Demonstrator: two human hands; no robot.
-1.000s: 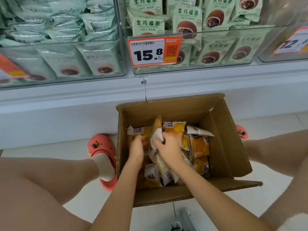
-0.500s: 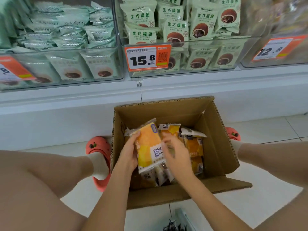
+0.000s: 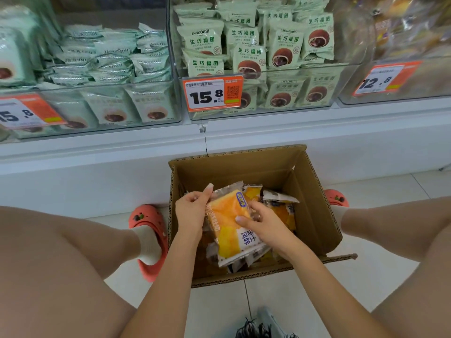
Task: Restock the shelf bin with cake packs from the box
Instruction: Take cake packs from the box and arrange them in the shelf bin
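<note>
— Where are your hands?
— My left hand (image 3: 192,211) grips the cake pack (image 3: 229,225) at its left edge, my right hand (image 3: 262,224) pinches its right side.
— How does it lie?
— Above the box (image 3: 314,215), long axis running away from me, tilted slightly left.

Left hand (image 3: 192,211) and right hand (image 3: 262,225) up out of the box (image 3: 314,215), a yellow cake pack (image 3: 227,228) pulled from the pile, now flat between them, face-up
</note>
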